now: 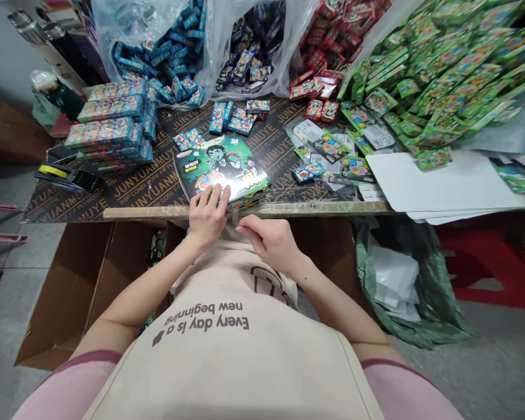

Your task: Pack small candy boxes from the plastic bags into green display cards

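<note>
A green and black cardboard display box (221, 166) with a cartoon figure on its lid lies closed at the table's front edge. My left hand (209, 214) rests on the near part of its lid, fingers stretched flat and the thumb hidden. Just right of it, in front of the table edge, my right hand (269, 239) is closed, thumb against the curled fingers. Whatever it may pinch is too small to make out. Small blue packs (189, 139) lie behind the box, and another blue pack (309, 171) lies to its right.
Bags of blue (175, 58), purple (249, 64) and red packs (328, 46) line the back, with a green pile (455, 76) at right. Stacked blue boxes (109, 122) and a tape dispenser (65, 177) stand left. White sheets (446, 184) overhang the front edge.
</note>
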Demonstrator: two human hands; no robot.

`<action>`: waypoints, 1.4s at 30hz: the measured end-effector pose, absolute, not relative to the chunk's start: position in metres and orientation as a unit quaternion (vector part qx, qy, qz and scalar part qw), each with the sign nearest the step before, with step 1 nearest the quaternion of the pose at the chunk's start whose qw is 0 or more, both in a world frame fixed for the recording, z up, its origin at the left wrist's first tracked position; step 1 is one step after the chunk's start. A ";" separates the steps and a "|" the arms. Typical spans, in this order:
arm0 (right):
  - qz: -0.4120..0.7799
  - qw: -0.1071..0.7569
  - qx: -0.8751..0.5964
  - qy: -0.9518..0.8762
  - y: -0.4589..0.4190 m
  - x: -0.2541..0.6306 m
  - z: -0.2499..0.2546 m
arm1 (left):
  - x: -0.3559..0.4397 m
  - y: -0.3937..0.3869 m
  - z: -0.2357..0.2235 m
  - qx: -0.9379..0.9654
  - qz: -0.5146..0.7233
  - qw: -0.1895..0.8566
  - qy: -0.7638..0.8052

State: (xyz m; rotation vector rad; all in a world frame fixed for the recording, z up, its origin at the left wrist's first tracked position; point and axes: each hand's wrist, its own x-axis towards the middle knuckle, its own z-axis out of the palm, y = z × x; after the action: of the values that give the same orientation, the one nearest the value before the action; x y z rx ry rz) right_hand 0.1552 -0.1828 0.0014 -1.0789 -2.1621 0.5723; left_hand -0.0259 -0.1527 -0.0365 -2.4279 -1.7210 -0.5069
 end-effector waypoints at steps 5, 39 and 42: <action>0.376 0.451 -0.418 -0.693 -0.174 0.138 -0.039 | -0.025 -0.154 -0.041 -0.799 -0.171 0.056 -0.574; 0.245 0.216 -0.726 -0.605 -0.153 0.119 -0.098 | -0.022 -0.155 -0.027 -0.812 -0.148 0.003 -0.565; 0.262 0.229 -0.697 -0.627 -0.162 0.128 -0.097 | -0.010 -0.156 -0.019 -0.811 -0.119 0.002 -0.573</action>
State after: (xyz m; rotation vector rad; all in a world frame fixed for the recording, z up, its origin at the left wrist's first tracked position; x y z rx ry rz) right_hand 0.1276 -0.1617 -0.0967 -1.9196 -1.7250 0.7207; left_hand -0.0098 -0.1556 -0.0193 -2.5438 -1.7967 -0.3735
